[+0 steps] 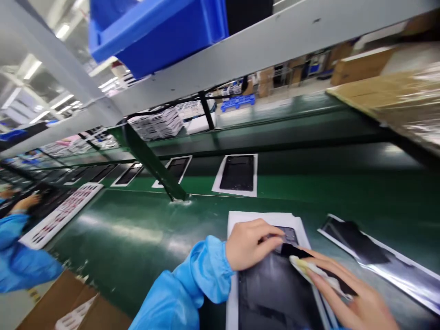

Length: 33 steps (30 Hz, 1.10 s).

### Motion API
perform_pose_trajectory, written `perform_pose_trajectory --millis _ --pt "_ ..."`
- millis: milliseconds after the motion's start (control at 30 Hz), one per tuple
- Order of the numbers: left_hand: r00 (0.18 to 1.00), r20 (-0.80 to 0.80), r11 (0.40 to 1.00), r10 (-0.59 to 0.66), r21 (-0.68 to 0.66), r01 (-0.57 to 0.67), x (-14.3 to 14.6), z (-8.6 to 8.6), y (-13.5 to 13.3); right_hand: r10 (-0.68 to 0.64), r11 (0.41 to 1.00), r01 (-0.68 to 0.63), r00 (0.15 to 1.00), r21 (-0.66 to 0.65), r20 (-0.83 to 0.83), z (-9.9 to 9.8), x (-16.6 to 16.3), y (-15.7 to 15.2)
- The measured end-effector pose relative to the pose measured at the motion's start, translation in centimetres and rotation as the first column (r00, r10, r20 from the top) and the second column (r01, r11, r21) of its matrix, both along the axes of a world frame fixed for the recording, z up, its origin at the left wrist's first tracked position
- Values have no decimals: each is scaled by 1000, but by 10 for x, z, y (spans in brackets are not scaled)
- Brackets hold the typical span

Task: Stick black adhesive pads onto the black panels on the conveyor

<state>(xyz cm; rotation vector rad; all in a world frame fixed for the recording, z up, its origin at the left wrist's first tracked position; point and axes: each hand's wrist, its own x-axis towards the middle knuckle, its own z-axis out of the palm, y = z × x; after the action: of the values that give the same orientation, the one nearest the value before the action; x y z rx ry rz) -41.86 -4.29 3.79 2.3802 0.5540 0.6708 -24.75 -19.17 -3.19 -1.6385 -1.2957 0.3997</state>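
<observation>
A flat black panel [275,293] lies on a white foam sheet [233,293] right in front of me. My left hand [252,243] is over the panel's upper part, thumb and forefinger pinched together; what they hold is too small to make out. My right hand [347,284] is closed on a folded white and yellowish cloth [319,275] over the panel's right side. A thin black strip [292,251] runs from near my left fingertips toward my right fingers.
Black film pieces [357,240] lie on the bench [144,229] at right. Beyond it, several panels on white sheets [239,173] line a green belt. A green post [151,160], overhead beam and blue bin [165,36] stand near. At left are a co-worker's sleeve [24,256], slotted white tray [63,213] and carton [65,302].
</observation>
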Motion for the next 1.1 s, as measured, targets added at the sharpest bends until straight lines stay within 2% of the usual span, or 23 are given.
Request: perform_pose_trajectory --millis 200,367,433,533,600,667,833,1100 --pt "998 -54 998 -44 -36 42 -2 -9 0 146 989 -145 988 17 -53 29 -11 5" --pt "994 -36 993 -104 -63 102 -3 -9 4 213 976 -216 974 -31 -81 42 -16 3" --pt "998 -12 996 -62 -66 61 -6 -7 10 164 986 -166 983 -14 -81 43 -15 4" --pt "997 -42 994 66 -89 -70 -11 -6 24 -41 996 52 989 72 -144 39 -9 8" --pt "987 -108 980 120 -146 -135 -14 -7 34 -192 971 219 954 94 -232 34 -4 13" --pt "977 -173 962 126 -219 -163 -14 -9 44 -273 951 304 910 55 -312 28 -2 21" --pt "961 -271 921 63 -355 -160 -9 -21 56 -246 964 265 896 0 -370 20 -11 43" --pt "949 -312 909 43 -383 -167 -6 -37 61 -189 982 190 951 -20 -244 5 -22 53"
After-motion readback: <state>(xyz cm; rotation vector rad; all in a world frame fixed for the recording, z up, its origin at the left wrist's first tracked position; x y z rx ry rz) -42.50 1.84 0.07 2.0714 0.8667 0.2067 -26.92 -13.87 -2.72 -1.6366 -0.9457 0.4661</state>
